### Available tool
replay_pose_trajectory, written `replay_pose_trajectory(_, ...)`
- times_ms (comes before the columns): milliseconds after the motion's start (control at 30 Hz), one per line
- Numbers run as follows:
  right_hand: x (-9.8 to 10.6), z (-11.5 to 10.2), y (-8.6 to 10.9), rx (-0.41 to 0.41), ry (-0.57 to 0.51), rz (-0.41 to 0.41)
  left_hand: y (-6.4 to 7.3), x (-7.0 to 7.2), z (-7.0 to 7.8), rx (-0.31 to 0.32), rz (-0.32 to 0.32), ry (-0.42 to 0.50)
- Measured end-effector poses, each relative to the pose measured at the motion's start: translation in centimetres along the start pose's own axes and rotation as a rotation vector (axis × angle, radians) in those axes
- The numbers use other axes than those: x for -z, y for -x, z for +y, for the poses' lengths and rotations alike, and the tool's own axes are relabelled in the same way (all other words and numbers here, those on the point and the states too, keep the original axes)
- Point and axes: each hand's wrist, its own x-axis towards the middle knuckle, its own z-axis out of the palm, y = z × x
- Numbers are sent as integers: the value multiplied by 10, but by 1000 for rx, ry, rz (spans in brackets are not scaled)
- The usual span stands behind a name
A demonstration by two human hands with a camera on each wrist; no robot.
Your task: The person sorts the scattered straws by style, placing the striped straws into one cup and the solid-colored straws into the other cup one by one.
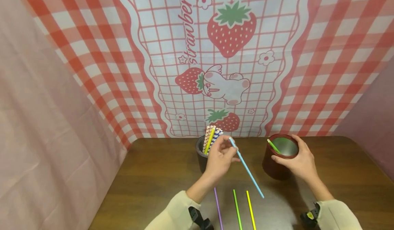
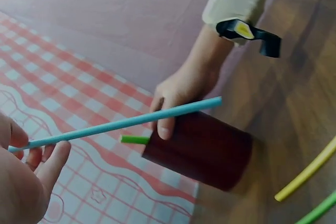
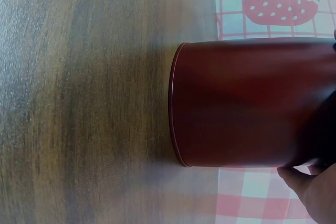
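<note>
Near its upper end, a light blue straw (image 1: 248,171) is pinched by my left hand (image 1: 222,155), and its lower end slants down to the right above the table. My right hand (image 1: 300,160) grips the dark red cup (image 1: 275,166) around its rim, thumb on the near side. One green straw (image 1: 273,145) leans inside that cup, poking above the rim. Behind my left hand stands a dark cup (image 1: 201,158) with several straws (image 1: 211,139), some yellow, some patterned. In the left wrist view the blue straw (image 2: 121,123) crosses in front of the red cup (image 2: 202,148).
A purple straw (image 1: 218,207), a green straw (image 1: 237,208) and a yellow straw (image 1: 251,209) lie on the wooden table (image 1: 147,178) toward the front. A strawberry-print cloth (image 1: 166,35) hangs behind the table's back edge, and a pale curtain (image 1: 55,137) hangs at the left.
</note>
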Motion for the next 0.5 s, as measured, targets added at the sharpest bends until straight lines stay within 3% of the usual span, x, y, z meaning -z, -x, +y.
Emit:
replay_pose_trajectory(200, -1, 1, 0, 2, 2, 6, -11, -14, 5, -163, 45, 24)
replay_pose_trajectory(500, -1, 2, 0, 13, 1, 19, -21, -31, -1, -448, 82, 57)
